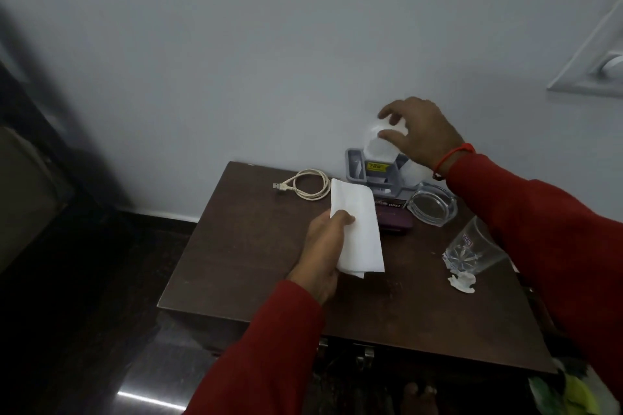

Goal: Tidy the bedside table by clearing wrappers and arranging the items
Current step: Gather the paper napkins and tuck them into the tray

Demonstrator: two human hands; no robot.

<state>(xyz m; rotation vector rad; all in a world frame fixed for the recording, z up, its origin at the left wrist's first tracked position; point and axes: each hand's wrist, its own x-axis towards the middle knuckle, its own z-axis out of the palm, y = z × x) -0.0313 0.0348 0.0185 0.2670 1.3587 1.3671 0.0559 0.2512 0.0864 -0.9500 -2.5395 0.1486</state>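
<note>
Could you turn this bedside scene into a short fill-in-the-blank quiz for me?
1. The left hand holds a folded white ____.
2. The coiled white USB cable lies on the dark brown wooden ____.
3. The right hand reaches toward the grey plastic holder standing against the ____.
4. The clear drinking glass lies on its ____.

Missing words: tissue; table; wall; side
</note>
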